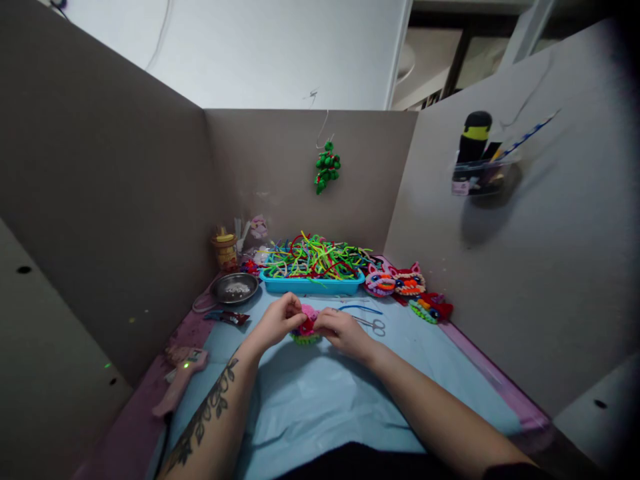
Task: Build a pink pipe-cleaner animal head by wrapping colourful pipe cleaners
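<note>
A small pink, red and green fuzzy craft piece (305,339), apparently made of pipe cleaners, sits between my hands above the blue table cover. My left hand (278,320) pinches its left side, thumb against fingers. From the right, my right hand (344,332) grips the opposite edge with closed fingertips. The fingers cover part of the piece. Just beyond my right hand lie a pair of scissors (379,327) and a loose blue pipe cleaner (367,309).
Behind the hands stands a blue tray (313,287) heaped with pipe cleaners. A metal bowl (234,289), a dark packet (227,317) and a pink glue gun (181,381) lie left. Finished fuzzy faces (409,283) sit right. Grey panels (310,200) enclose three sides.
</note>
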Available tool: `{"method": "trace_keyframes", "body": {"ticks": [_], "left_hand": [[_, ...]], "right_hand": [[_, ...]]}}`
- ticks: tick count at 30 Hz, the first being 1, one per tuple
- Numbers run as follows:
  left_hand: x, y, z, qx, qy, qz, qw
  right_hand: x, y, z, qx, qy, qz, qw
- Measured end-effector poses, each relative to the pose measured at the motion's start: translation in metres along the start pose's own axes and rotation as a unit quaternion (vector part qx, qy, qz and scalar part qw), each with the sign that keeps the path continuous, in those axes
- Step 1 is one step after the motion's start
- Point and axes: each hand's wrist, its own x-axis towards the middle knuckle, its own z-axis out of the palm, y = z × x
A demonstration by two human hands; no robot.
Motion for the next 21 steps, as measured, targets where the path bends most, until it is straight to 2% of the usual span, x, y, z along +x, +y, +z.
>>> {"method": "trace_keyframes", "body": {"ticks": [4,11,13,17,21], "left_hand": [[-0.0004,0.0002,0.0031,-0.005,-0.016,-0.005,1.000],[-0.0011,-0.0031,0.0054,0.002,-0.059,-0.001,0.998],[-0.0014,-0.0033,0.0049,0.007,-0.063,0.001,0.998],[-0.0019,-0.0002,0.0025,0.000,-0.044,0.003,0.999],[-0.0019,0.0030,-0.0005,0.001,-0.018,0.006,1.000]], "right_hand": [[0.0003,-0.0020,0.0009,-0.036,0.020,-0.027,0.999],[0.0030,-0.0070,-0.0016,-0.046,-0.021,-0.071,0.996],[0.0025,-0.0055,-0.0030,-0.055,-0.028,-0.054,0.997],[-0.0002,-0.0019,-0.0046,-0.076,-0.022,0.040,0.996],[-0.0008,-0.0021,-0.0050,-0.015,-0.007,0.069,0.997]]}}
